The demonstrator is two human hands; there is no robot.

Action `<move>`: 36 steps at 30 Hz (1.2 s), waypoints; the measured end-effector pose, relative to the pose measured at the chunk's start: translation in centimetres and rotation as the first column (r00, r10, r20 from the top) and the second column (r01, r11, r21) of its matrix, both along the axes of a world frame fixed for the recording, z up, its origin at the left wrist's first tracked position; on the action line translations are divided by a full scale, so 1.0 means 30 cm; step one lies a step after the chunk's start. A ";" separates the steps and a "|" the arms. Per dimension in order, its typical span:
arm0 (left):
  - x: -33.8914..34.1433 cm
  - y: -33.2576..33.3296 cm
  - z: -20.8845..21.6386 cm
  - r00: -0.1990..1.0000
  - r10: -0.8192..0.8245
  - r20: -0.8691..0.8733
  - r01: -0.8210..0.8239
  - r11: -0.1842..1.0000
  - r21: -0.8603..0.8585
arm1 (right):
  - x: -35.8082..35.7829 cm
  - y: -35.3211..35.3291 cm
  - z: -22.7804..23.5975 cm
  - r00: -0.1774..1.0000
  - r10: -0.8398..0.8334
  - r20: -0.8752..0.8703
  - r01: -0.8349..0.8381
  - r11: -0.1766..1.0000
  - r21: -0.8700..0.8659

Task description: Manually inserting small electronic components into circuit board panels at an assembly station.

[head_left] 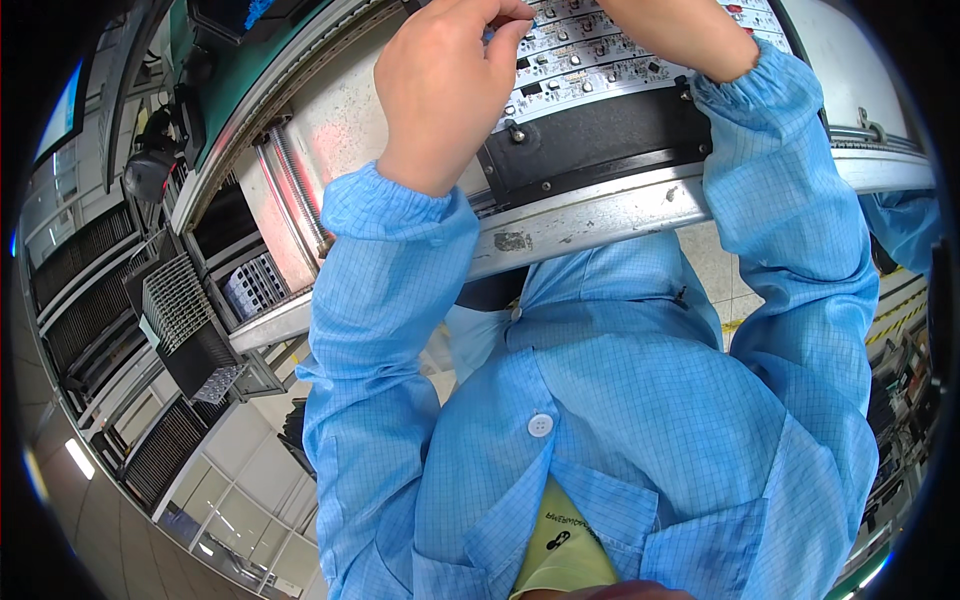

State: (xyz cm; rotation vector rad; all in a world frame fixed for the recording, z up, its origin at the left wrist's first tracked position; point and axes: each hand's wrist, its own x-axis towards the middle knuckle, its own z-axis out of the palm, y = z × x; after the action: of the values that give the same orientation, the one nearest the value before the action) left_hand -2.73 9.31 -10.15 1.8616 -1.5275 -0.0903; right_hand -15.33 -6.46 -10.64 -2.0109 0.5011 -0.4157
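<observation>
Both left hand (pixel 440 88), finger and thumb almost meeting, hold unclear, and right hand (pixel 675 30), grip hidden, overhang the circuit boards (pixel 590 80); a dragged cuff (pixel 755 88) could dislodge components (pixel 531 88).

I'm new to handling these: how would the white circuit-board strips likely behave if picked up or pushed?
Being long and flat, the white circuit-board strips would probably slide, not roll. Their narrow shape suggests low weight, perhaps slight flex. Small raised components dot their faces, so they may be fragile.
</observation>
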 end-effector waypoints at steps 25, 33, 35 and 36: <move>-0.010 -0.095 -0.006 0.997 0.002 0.083 -0.001 1.000 -0.002 | 0.014 -0.029 0.022 0.977 -0.189 0.098 0.147 0.930 0.336; -0.016 -0.104 -0.013 0.987 -0.015 0.158 0.022 0.999 -0.041 | 0.001 -0.034 0.025 0.979 -0.178 0.099 0.133 0.928 0.349; -0.013 -0.105 -0.026 0.987 -0.016 0.162 0.027 0.997 -0.066 | 0.004 -0.041 0.014 0.980 -0.167 0.112 0.118 0.930 0.348; -0.011 -0.105 -0.030 0.986 -0.018 0.167 0.033 0.995 -0.090 | 0.007 -0.043 0.012 0.980 -0.157 0.120 0.105 0.929 0.355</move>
State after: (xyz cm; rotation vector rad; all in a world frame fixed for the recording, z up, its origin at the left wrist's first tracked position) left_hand -3.06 6.17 -11.05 1.8141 -1.6390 0.1248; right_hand -15.13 -7.74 -10.30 -1.5981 0.5759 -0.5152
